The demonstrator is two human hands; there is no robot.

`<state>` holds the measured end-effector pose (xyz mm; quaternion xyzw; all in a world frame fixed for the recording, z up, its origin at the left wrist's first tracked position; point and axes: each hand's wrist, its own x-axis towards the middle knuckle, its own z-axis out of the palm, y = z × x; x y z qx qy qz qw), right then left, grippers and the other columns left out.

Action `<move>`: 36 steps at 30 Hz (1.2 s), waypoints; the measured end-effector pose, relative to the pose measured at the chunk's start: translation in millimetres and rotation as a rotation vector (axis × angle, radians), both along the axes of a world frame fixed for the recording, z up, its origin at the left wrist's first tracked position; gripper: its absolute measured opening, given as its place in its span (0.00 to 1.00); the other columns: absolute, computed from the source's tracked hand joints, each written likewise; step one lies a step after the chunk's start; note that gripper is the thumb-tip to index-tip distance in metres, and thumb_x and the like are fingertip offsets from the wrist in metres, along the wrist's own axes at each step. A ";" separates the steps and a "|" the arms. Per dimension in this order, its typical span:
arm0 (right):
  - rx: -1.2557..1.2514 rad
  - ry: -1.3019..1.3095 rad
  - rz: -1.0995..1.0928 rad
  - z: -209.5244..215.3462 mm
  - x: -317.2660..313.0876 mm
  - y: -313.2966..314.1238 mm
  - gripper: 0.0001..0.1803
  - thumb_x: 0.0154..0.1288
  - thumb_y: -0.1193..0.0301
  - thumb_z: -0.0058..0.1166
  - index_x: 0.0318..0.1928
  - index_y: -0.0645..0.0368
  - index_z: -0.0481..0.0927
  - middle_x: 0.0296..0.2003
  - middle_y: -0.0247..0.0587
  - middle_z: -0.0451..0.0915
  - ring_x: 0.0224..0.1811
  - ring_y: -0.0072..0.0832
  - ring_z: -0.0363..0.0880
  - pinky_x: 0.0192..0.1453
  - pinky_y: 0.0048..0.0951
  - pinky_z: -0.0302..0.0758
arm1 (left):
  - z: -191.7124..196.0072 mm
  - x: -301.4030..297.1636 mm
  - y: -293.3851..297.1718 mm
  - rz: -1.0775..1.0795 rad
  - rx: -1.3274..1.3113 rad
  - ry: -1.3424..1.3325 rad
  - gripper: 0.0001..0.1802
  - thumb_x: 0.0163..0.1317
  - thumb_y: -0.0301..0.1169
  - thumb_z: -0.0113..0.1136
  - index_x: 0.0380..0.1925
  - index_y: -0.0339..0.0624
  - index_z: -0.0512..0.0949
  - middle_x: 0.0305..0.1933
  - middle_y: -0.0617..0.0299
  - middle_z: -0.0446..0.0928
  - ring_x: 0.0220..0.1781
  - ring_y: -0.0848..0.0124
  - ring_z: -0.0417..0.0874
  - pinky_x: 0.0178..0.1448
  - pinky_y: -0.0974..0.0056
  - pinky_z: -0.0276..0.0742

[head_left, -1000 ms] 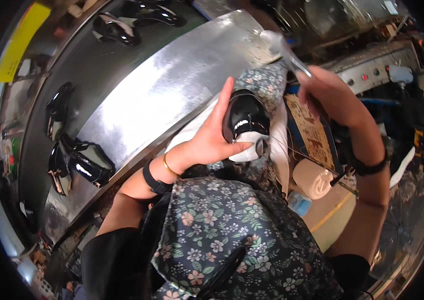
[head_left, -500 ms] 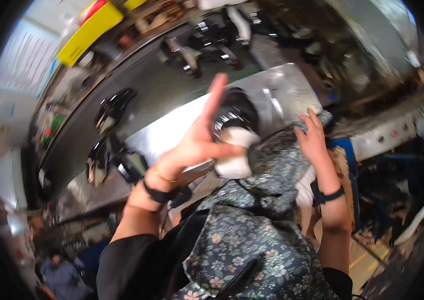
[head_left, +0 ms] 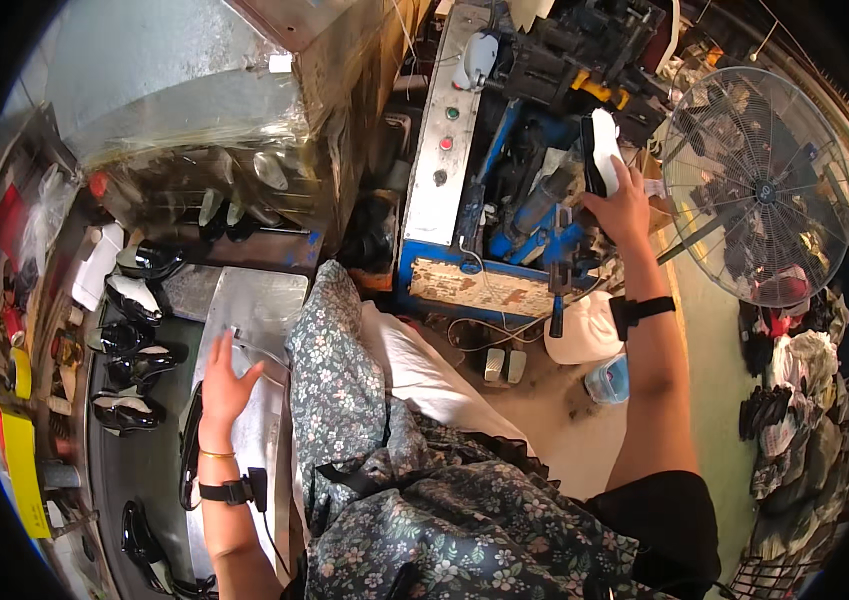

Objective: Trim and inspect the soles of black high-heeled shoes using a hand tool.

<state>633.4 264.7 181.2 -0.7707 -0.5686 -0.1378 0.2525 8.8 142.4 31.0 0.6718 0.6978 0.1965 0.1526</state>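
My right hand (head_left: 624,207) reaches far to the right, its fingers closed around the near end of a black shoe (head_left: 594,160) with a long white underside. The shoe points away from me, held up in front of a blue machine (head_left: 529,215). On the left, my left hand (head_left: 228,385) hovers over a shiny metal plate (head_left: 262,290) with its fingers stretched out and nothing in them. Beside my left wrist, a slim black object (head_left: 189,450) lies along the plate's edge, partly hidden by the hand and forearm.
Several glossy black shoes (head_left: 126,410) line the dark conveyor belt (head_left: 109,465) at left. Beyond stands a metal housing (head_left: 184,90) wrapped in plastic. A control panel (head_left: 444,130) runs along the machine. A large caged fan (head_left: 764,190) stands at right, near a white jug (head_left: 584,330).
The view has swung right, from the belt towards the machine and fan. My right hand, empty before, now grips a shoe. My left hand is away from the black-and-white shoe it was at.
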 end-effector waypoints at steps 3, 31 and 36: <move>0.114 -0.034 0.044 -8.9 -15.0 -8.0 0.42 0.44 0.59 0.71 0.64 0.46 0.71 0.65 0.56 0.65 0.60 0.57 0.71 0.61 0.47 0.73 | 26.6 52.6 2.3 -0.155 0.044 -0.470 0.34 0.59 0.32 0.69 0.64 0.35 0.69 0.66 0.45 0.71 0.68 0.54 0.71 0.71 0.55 0.66; -0.409 1.216 1.596 -68.7 -346.1 -158.0 0.21 0.79 0.62 0.37 0.49 0.64 0.80 0.55 0.46 0.77 0.62 0.37 0.71 0.69 0.36 0.61 | 59.6 123.7 -82.8 -0.298 0.030 -1.471 0.24 0.78 0.39 0.33 0.53 0.33 0.75 0.54 0.56 0.77 0.55 0.69 0.77 0.62 0.64 0.70; -0.831 1.452 1.308 -41.5 -292.7 -148.2 0.21 0.70 0.63 0.53 0.58 0.61 0.74 0.65 0.48 0.68 0.66 0.30 0.66 0.71 0.31 0.57 | 58.3 159.3 -83.1 -0.253 -0.069 -0.933 0.27 0.73 0.49 0.44 0.57 0.38 0.73 0.52 0.46 0.78 0.59 0.51 0.76 0.67 0.55 0.67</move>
